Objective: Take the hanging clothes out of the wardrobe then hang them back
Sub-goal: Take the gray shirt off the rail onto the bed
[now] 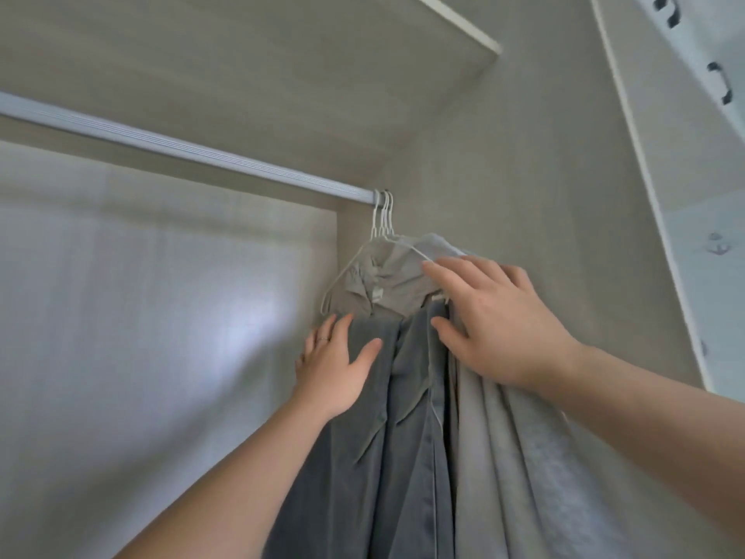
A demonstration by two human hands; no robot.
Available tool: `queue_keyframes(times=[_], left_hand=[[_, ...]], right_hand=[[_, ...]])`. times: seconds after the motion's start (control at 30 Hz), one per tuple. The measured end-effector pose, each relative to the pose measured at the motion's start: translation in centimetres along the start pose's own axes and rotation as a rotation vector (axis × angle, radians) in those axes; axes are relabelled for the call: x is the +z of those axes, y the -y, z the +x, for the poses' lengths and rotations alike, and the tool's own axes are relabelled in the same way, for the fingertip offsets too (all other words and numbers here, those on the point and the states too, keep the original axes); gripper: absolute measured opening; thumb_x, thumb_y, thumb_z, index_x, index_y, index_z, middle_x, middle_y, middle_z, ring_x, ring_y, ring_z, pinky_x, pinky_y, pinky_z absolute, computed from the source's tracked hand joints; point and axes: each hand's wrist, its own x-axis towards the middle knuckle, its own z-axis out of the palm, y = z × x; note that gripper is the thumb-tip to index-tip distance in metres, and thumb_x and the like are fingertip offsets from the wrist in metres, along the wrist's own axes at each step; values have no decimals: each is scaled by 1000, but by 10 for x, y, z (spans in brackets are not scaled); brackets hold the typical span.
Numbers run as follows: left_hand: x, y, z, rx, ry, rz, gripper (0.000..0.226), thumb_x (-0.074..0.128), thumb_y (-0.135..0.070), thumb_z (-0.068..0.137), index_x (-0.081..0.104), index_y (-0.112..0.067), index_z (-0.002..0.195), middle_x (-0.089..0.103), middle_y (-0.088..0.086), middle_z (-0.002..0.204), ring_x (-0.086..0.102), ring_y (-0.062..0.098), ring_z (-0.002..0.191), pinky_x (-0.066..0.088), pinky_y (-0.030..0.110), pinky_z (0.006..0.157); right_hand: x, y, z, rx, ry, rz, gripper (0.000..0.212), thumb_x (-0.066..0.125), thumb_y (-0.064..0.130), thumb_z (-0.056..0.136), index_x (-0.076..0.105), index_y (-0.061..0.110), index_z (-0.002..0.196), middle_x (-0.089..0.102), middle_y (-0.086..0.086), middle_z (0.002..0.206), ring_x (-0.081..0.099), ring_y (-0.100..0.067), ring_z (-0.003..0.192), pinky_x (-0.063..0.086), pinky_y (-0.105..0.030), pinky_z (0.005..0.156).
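Hanging clothes [403,457] crowd the far right end of the rail [181,149], pressed close to the wardrobe wall [524,155]. There is a dark grey garment, a pale grey one to its right, and a beige piece bunched at the top. Their white wire hangers [383,215] hook over the rail tight against one another.

The left hand [330,369] lies flat on the dark grey cloth, fingers spread and gripping nothing. The right hand [496,328] rests open over the pale cloth and a hanger shoulder, fingers straight, nothing pinched.

The main risk is probably the crowded hooks, since lifting one may drag its neighbour off the rail or tangle the thin wire arms. Pulling on fabric rather than on a hanger could slide a garment off. The beige piece looks loosely seated and likeliest to drop. The wall beside the hooks leaves little space to tilt them free, and both arms reach upward, which may weaken control.

The inside is pale wood grain. A shelf [242,54] runs above the rail, and the back panel [141,296] shows a soft patch of reflected light. At the far right stands a white panel [705,175] with dark handles.
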Motion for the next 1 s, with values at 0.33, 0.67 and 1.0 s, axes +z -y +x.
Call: queue_keyframes(times=[0.33, 0.67, 1.0], left_hand=[[33, -4, 47, -194, 128, -400, 83, 40, -73, 90, 20, -29, 157, 14, -1, 166, 15, 30, 151, 16, 46, 121], [29, 5, 38, -189, 131, -526, 77, 37, -72, 92, 20, -34, 156, 12, -8, 165, 12, 27, 151, 13, 48, 120], [21, 15, 28, -193, 133, -649, 80, 43, -72, 90, 22, -34, 157, 19, -7, 164, 15, 25, 151, 14, 44, 122]], right_hand=[[5, 16, 93, 49, 203, -367, 27, 42, 32, 94, 50, 17, 116, 62, -3, 117, 49, -28, 112, 30, -39, 83], [12, 52, 139, 336, 293, -107, 28, 46, -2, 89, 59, 8, 111, 61, -12, 110, 59, -35, 93, 41, -36, 72], [5, 58, 151, 599, 159, 369, 3, 44, 3, 92, 47, 5, 92, 43, -6, 76, 52, -30, 81, 43, -34, 70]])
